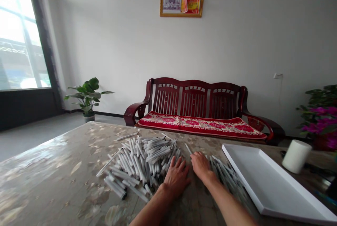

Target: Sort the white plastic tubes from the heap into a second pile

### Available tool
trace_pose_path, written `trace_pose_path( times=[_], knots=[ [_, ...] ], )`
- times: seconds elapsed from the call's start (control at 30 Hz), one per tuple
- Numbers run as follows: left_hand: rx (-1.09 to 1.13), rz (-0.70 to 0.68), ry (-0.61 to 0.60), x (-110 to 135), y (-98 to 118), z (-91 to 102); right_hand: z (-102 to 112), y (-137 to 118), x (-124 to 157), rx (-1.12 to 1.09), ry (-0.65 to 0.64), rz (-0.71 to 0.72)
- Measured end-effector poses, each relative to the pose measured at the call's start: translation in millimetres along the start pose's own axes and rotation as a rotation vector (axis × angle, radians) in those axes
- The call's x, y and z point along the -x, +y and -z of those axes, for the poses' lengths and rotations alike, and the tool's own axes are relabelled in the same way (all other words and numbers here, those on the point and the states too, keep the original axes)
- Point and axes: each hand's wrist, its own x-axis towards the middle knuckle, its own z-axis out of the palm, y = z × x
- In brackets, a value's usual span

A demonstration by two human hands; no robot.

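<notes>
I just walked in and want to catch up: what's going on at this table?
A person has both bare hands flat and open on the glossy mottled brown tabletop. The left hand lies against the edge of a big heap of slim white pen-like tubes with dark tips. The right hand rests beside a smaller bunch of the same tubes. A shallow white rectangular tray lies to the right, with a white cylinder beyond it.

Single head cam, close above table, facing forward, slightly down; left hand, right hand low centre; bench far.
</notes>
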Motion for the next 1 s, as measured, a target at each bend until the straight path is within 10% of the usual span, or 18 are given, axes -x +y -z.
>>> trace_pose_path(
  times=[0.3, 0.47, 0.6, 0.8, 1.0],
  knots=[
    [0.152, 0.167, 0.087, 9, 25, 11.8, 23, 2, 27, -0.282, 0.089, -0.181],
    [1.001, 0.540, 0.495, 3, 36, 3.5, 31, -11, 68, -0.785, 0.004, -0.149],
    [1.546, 0.697, 0.484, -1, 36, 0.9, 24, -16, 93, -1.234, -0.108, -0.131],
    [1.739, 0.711, 0.483, 4, 38, 7.8, 12, -10, 91, -1.095, -0.281, -0.240],
    [1.778, 0.786, 0.604, 3, 37, 10.0, 17, -1, 93, -0.672, 0.035, -0.021]
  ],
)
